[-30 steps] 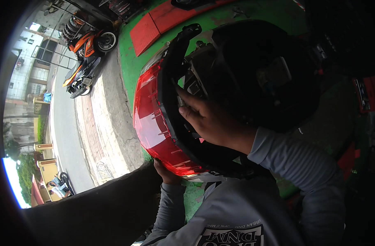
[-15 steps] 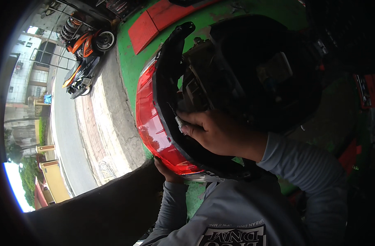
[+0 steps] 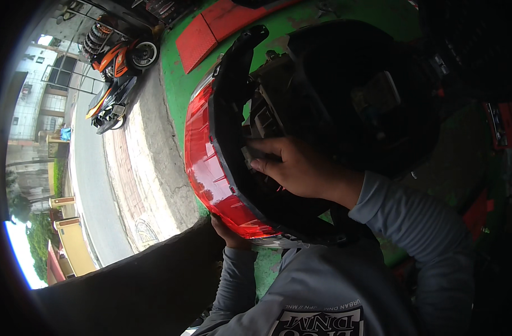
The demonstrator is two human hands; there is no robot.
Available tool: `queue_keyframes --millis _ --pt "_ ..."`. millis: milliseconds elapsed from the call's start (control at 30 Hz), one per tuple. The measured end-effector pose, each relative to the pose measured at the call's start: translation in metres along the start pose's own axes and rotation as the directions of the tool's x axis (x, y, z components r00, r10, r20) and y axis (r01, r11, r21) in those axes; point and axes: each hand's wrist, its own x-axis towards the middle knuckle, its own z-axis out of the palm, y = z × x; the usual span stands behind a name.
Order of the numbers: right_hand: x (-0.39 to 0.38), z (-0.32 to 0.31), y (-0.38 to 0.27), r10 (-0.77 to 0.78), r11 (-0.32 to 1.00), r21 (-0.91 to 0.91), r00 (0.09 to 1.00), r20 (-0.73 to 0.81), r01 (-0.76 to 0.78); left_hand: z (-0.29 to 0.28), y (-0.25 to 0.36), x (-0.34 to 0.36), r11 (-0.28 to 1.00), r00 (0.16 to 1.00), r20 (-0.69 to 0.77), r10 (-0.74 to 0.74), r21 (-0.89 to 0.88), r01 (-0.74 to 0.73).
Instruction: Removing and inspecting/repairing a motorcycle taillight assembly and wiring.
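A curved red tail light (image 3: pixel 211 173) with a black housing (image 3: pixel 225 129) stands on edge in front of me. My left hand (image 3: pixel 229 232) cups its near lower edge from outside; most of those fingers are hidden behind the red lens. Over the inner side of the housing, my right hand (image 3: pixel 300 171) has its thumb and index finger brought together on a small greyish connector (image 3: pixel 248 155), partly in shadow. Just beyond the right hand is the dark rear body of a motorcycle (image 3: pixel 345 73), with brackets and parts (image 3: pixel 264 117) showing in the gap.
Green floor (image 3: pixel 174 84) lies around the work, with red ramp plates (image 3: pixel 197 42) at the far side. An orange and black motorcycle (image 3: pixel 118 67) stands outside at the far left, beside the road (image 3: pixel 90 173). A dark ledge (image 3: pixel 138 280) runs along the lower left.
My right hand has moved slightly up and away, with the connector deeper behind the housing. The tail light has tilted a little to the left. My left hand stays at its lower edge.
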Motion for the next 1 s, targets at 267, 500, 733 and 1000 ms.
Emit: queue_keyframes --millis 267,500,733,1000 --pt "0.006 0.002 -0.004 0.075 0.996 0.043 0.997 0.029 -0.076 -0.007 0.005 -0.002 0.998 0.986 0.164 -0.017 0.059 0.007" --pt "0.007 0.016 0.012 -0.190 0.965 0.150 0.969 -0.160 0.215 -0.009 0.002 0.000 0.999 0.993 0.119 -0.006 0.037 0.002" --pt "0.001 0.015 0.006 -0.039 0.999 0.030 0.993 -0.116 0.043 -0.002 0.007 0.001 0.992 1.000 -0.003 0.011 0.123 -0.011" --pt "0.000 0.028 0.019 -0.219 0.973 0.020 0.952 -0.214 0.228 -0.014 0.006 0.001 0.997 0.989 0.138 0.051 0.053 -0.058"
